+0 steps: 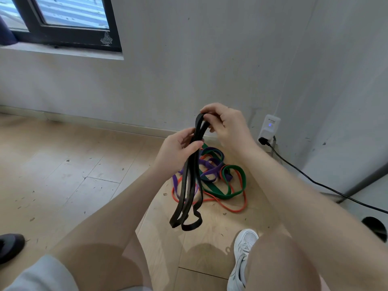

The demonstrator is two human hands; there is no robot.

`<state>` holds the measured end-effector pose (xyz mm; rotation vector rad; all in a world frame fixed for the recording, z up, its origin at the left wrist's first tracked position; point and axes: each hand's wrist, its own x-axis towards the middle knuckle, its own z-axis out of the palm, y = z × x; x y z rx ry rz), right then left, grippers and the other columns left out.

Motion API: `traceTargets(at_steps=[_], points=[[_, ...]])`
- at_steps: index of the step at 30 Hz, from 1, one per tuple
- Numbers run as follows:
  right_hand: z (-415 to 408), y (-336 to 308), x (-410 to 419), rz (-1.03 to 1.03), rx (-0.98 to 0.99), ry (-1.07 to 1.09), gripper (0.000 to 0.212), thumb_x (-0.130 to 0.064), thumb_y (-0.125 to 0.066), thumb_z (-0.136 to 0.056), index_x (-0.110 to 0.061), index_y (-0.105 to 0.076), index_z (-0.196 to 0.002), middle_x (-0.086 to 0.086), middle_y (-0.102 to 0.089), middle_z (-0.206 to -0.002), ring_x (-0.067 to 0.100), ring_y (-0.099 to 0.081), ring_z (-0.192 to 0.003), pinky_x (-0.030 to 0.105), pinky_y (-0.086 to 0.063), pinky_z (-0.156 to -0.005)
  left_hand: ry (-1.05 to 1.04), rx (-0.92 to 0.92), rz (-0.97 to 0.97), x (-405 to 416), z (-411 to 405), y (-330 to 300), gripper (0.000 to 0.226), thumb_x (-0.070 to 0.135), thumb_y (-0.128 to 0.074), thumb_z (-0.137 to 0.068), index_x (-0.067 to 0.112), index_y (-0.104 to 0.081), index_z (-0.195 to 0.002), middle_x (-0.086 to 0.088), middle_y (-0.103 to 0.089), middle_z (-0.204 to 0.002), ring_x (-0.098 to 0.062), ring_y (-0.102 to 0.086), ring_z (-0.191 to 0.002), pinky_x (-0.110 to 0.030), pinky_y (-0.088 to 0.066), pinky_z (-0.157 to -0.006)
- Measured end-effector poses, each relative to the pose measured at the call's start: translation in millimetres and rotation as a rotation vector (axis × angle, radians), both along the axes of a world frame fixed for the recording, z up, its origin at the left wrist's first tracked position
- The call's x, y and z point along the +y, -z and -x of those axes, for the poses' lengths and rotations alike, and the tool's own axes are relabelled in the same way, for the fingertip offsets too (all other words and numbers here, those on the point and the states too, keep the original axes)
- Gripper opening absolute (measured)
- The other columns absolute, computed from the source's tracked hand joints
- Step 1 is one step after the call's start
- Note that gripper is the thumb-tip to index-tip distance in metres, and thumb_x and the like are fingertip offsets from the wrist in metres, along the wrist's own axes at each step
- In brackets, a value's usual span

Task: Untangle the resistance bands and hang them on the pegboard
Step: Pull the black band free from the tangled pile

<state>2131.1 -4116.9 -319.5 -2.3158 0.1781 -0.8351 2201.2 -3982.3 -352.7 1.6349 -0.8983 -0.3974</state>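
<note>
A black resistance band [190,185], folded into several strands, hangs in front of me with its loops dangling just above the floor. My right hand [225,122] pinches its top fold. Just below, my left hand [177,150] grips the bundled strands with thumb and fingers curled round them. On the wooden floor behind the black band lies a tangled pile: a green band [231,190], a purple band [210,166] and an orange band [235,206], looped through one another. No pegboard is in view.
A white wall stands close ahead, with a plug adapter [269,128] and a black cable [315,179] running right along the floor. A window [63,22] is at upper left. My white shoe [242,257] is at bottom right, and a dark shoe [10,246] at the left edge.
</note>
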Motion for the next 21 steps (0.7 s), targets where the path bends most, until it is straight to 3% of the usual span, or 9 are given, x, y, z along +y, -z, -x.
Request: traceTargets(at_steps=[3, 5, 7, 9, 12, 16, 19, 21], points=[[-7.5, 10.8, 16.3, -0.555, -0.170, 0.047, 0.014, -0.009, -0.053, -0.093, -0.019, -0.062, -0.097, -0.002, -0.065, -0.091, 0.007, -0.063, -0.081, 0.020, -0.052, -0.074, -0.059, -0.020, 0.026, 0.2, -3.9, -6.4, 0.030, 0.009, -0.058, -0.089, 0.017, -0.060, -0.118, 0.005, -0.068, -0.091, -0.011, -0.067, -0.087, -0.025, -0.054, -0.085], [-9.5, 16.7, 19.6, -0.737, -0.162, 0.053, 0.019, -0.015, -0.057, -0.092, -0.024, -0.058, -0.109, -0.003, -0.062, -0.112, 0.009, -0.060, -0.103, 0.026, -0.050, -0.088, -0.129, -0.007, 0.031, 0.5, -9.0, -7.5, 0.024, 0.009, -0.060, -0.087, 0.020, -0.065, -0.108, 0.004, -0.069, -0.087, -0.014, -0.067, -0.086, -0.033, -0.054, -0.088], [-3.6, 30.2, 22.1, -0.739, -0.049, 0.049, 0.046, -0.027, -0.061, -0.088, -0.025, -0.045, -0.131, -0.007, -0.051, -0.132, 0.003, -0.050, -0.113, 0.021, -0.045, -0.092, -0.194, 0.026, 0.057, -1.1, -8.9, -11.7, 0.022, 0.008, -0.061, -0.086, 0.028, -0.067, -0.095, 0.003, -0.069, -0.082, -0.015, -0.066, -0.083, -0.039, -0.053, -0.089], [4.0, 56.1, 35.6, -0.708, 0.120, -0.044, 0.064, -0.036, -0.067, -0.081, -0.029, -0.036, -0.136, -0.010, -0.054, -0.129, 0.005, -0.056, -0.111, 0.029, -0.049, -0.092, -0.243, 0.071, 0.114, -4.7, -5.6, -19.4, 0.028, 0.007, -0.060, -0.086, 0.035, -0.065, -0.082, 0.001, -0.068, -0.077, -0.017, -0.065, -0.080, -0.044, -0.053, -0.089], [3.4, 82.3, 60.6, -0.517, 0.247, 0.030, 0.056, -0.034, -0.067, -0.082, -0.024, -0.040, -0.129, -0.004, -0.062, -0.115, 0.013, -0.061, -0.104, 0.031, -0.052, -0.087, -0.245, 0.079, 0.167, -12.2, 4.2, -36.0, 0.030, 0.010, -0.059, -0.088, 0.039, -0.062, -0.081, -0.002, -0.069, -0.082, -0.022, -0.067, -0.088, -0.041, -0.053, -0.089], [-6.6, 76.9, 71.2, -0.577, 0.097, 0.117, 0.028, -0.016, -0.050, -0.094, -0.017, -0.041, -0.120, 0.005, -0.060, -0.088, 0.017, -0.058, -0.070, 0.028, -0.049, -0.062, -0.237, 0.088, 0.220, -14.7, 11.4, -47.9, 0.024, 0.009, -0.061, -0.087, 0.033, -0.063, -0.090, 0.002, -0.067, -0.080, -0.017, -0.065, -0.086, -0.034, -0.054, -0.087], [-0.6, 68.4, 56.1, -0.489, 0.122, 0.072, 0.037, -0.013, -0.042, -0.097, -0.017, -0.028, -0.131, 0.002, -0.055, -0.085, 0.020, -0.058, -0.072, 0.029, -0.051, -0.064, -0.327, 0.159, 0.287, -7.0, 0.7, -50.0, 0.026, 0.005, -0.060, -0.087, 0.031, -0.064, -0.083, 0.001, -0.063, -0.076, -0.018, -0.062, -0.082, -0.038, -0.054, -0.089], [5.9, 60.2, 39.5, -0.322, 0.205, 0.064, 0.030, -0.015, -0.043, -0.097, -0.018, -0.031, -0.124, 0.005, -0.059, -0.088, 0.024, -0.061, -0.075, 0.037, -0.054, -0.068, -0.422, 0.257, 0.315, -1.4, -9.1, -47.7, 0.019, 0.006, -0.060, -0.087, 0.024, -0.064, -0.083, -0.001, -0.064, -0.077, -0.020, -0.062, -0.085, -0.039, -0.053, -0.090]])
